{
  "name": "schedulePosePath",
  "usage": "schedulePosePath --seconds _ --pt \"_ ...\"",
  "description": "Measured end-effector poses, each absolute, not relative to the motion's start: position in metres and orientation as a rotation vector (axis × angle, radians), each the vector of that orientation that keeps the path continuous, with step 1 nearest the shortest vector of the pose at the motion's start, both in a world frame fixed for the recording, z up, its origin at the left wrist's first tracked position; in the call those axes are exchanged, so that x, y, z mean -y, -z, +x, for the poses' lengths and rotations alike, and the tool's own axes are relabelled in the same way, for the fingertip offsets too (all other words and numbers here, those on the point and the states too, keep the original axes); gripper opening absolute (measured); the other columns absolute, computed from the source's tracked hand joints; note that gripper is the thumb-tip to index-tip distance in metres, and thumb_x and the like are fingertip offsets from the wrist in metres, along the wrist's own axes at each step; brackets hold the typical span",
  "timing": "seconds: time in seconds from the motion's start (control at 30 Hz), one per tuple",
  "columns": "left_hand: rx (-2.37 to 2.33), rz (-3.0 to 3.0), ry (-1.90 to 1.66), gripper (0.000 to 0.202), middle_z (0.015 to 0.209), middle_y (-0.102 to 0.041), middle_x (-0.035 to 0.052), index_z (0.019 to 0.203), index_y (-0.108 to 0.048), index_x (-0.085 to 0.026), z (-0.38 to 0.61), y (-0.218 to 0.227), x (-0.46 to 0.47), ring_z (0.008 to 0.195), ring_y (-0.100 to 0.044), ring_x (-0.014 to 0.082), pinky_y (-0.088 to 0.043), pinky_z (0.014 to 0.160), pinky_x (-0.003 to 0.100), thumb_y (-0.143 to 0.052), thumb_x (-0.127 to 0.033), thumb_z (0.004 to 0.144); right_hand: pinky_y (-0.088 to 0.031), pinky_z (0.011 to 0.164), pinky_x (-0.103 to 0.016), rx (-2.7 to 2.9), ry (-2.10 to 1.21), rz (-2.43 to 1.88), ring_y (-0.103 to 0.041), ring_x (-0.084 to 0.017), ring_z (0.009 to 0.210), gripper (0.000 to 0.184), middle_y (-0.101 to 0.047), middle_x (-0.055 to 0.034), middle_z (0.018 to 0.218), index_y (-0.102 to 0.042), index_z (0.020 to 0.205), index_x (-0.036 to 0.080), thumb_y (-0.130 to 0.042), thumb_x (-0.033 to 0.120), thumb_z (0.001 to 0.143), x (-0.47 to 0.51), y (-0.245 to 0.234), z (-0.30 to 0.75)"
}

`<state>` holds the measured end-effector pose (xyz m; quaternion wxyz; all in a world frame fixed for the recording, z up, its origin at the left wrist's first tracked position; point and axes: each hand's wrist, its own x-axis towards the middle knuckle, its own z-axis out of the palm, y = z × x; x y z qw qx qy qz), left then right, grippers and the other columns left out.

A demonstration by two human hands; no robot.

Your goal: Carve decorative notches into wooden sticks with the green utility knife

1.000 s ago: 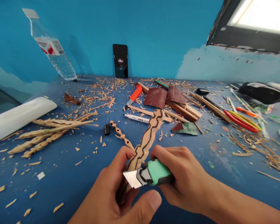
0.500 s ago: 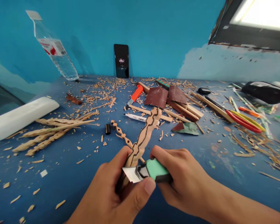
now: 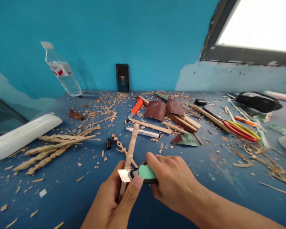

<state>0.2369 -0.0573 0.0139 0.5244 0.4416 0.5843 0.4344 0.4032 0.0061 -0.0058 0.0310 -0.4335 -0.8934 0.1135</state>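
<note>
My left hand (image 3: 114, 200) is closed around the lower part of a wooden strip (image 3: 132, 143), which points up and away from me with its narrow edge showing. In my right hand (image 3: 171, 181) is a green and black utility knife (image 3: 146, 173). Its wide blade lies across the strip just above my left fingers. My left thumb rests against the knife near the base of the blade. Beyond the strip lie an uncapped white marker (image 3: 145, 132), its black cap (image 3: 108, 143) and a thin carved wooden piece with holes (image 3: 120, 146).
Carved sticks (image 3: 50, 152) and a white case (image 3: 26, 135) lie left. An orange cutter (image 3: 136, 108), sandpaper (image 3: 155, 110) and wood strips lie ahead. Scissors (image 3: 240, 130) and a black pouch (image 3: 258, 101) are right. A bottle (image 3: 66, 78) leans near the wall. Shavings litter the blue table.
The strip has turned in my left hand, from its broad face with dark wavy lines to its narrow edge. Both hands and the knife have shifted slightly left. The camera view has tilted up.
</note>
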Motion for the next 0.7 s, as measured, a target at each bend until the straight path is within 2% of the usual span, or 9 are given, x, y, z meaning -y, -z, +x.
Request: schedulePosePath --seconds 0.03,0.1,0.27,0.43,0.5,0.57,0.63,0.7 --pt "-1.392 1.025 -1.063 0.033 0.070 -0.057 0.0001 0.089 -0.067 -0.027 0.237 -0.012 0.057 0.075 -0.058 0.0192 -0.041 0.053 0.020 -0.072 -0.059 0.086 -0.019 0.055 -0.034 2.760 -0.345 -1.360 -0.069 -0.024 0.069 0.031 -0.073 -0.0047 0.085 -0.048 0.101 0.024 -0.051 0.016 0.071 -0.007 0.005 0.402" --pt "-1.387 0.976 -1.057 0.032 0.073 -0.057 -0.0005 0.087 -0.066 -0.027 0.238 -0.010 0.058 0.070 -0.054 0.0162 -0.038 0.051 0.019 -0.071 -0.058 0.087 -0.018 0.055 -0.034 2.757 -0.312 -1.408 -0.070 -0.025 0.070 0.030 -0.074 -0.0055 0.087 -0.049 0.103 0.023 -0.053 0.016 0.074 -0.008 0.004 0.400" --pt "-1.403 0.899 -0.902 0.047 0.063 -0.036 -0.0084 0.089 -0.057 -0.025 0.240 -0.005 0.054 0.047 -0.027 0.0071 -0.024 0.041 0.017 -0.061 -0.072 0.087 -0.016 0.055 -0.034 2.744 -0.162 -1.486 -0.072 -0.027 0.069 0.021 -0.074 -0.0067 0.086 -0.050 0.105 0.022 -0.054 0.017 0.084 -0.005 0.002 0.397" --pt "-1.295 0.657 -0.893 0.060 0.050 -0.018 -0.0160 0.094 -0.049 -0.028 0.245 -0.005 0.053 0.041 -0.009 0.0059 -0.012 0.033 0.015 -0.068 -0.081 0.074 -0.020 0.057 -0.034 2.649 0.065 -1.400 -0.071 -0.028 0.070 0.023 -0.072 -0.0062 0.085 -0.051 0.101 0.022 -0.051 0.011 0.082 -0.007 0.007 0.401" --pt "-1.227 0.634 -0.943 0.061 0.050 -0.026 -0.0164 0.095 -0.048 -0.027 0.244 -0.008 0.055 0.041 -0.011 0.0037 -0.015 0.033 0.012 -0.077 -0.075 0.070 -0.023 0.058 -0.034 2.600 -0.015 -1.316 -0.069 -0.026 0.070 0.022 -0.071 -0.0060 0.088 -0.051 0.098 0.022 -0.052 0.010 0.079 -0.010 0.007 0.406" --pt "-1.151 0.603 -1.025 0.057 0.055 -0.038 -0.0141 0.095 -0.049 -0.026 0.240 -0.011 0.057 0.041 -0.020 0.0025 -0.023 0.035 0.011 -0.083 -0.066 0.071 -0.025 0.059 -0.033 2.523 -0.197 -1.225 -0.064 -0.021 0.067 0.019 -0.069 -0.0040 0.086 -0.049 0.092 0.022 -0.054 0.010 0.079 -0.013 0.004 0.412" --pt "-1.099 0.570 -1.115 0.050 0.063 -0.048 -0.0107 0.090 -0.049 -0.026 0.233 -0.013 0.056 0.044 -0.031 0.0034 -0.030 0.035 0.011 -0.083 -0.059 0.074 -0.027 0.058 -0.031 2.409 -0.446 -1.117 -0.055 -0.016 0.063 0.015 -0.063 0.0003 0.077 -0.045 0.084 0.022 -0.055 0.012 0.082 -0.014 -0.001 0.418" --pt "-1.105 0.613 -1.147 0.042 0.066 -0.053 -0.0089 0.089 -0.050 -0.025 0.226 -0.013 0.053 0.045 -0.037 0.0047 -0.034 0.035 0.012 -0.077 -0.056 0.081 -0.030 0.058 -0.029 2.233 -0.679 -1.025 -0.047 -0.013 0.062 0.018 -0.055 0.0035 0.071 -0.044 0.079 0.023 -0.057 0.016 0.090 -0.013 -0.008 0.423"
